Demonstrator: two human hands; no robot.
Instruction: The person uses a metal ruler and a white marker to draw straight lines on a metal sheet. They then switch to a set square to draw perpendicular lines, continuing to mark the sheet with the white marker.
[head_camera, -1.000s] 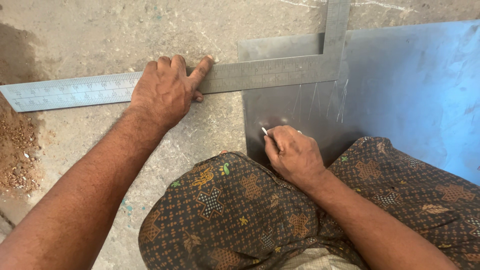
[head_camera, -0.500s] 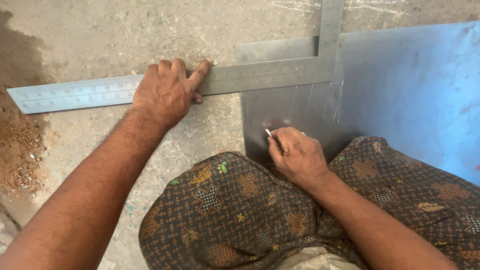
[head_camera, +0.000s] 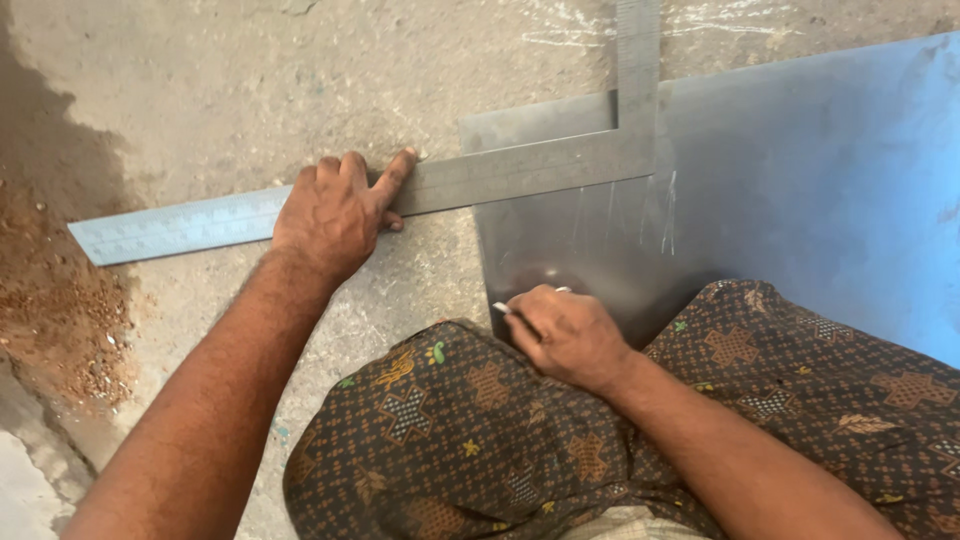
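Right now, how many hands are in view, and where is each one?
2. The left hand presses flat on the long arm of the steel square. The right hand grips a small white marker at the metal sheet near its edge.

left hand (head_camera: 335, 215): presses flat on the steel square (head_camera: 480, 180)
right hand (head_camera: 565, 335): holds white chalk (head_camera: 501, 308) on the metal sheet (head_camera: 800, 190)
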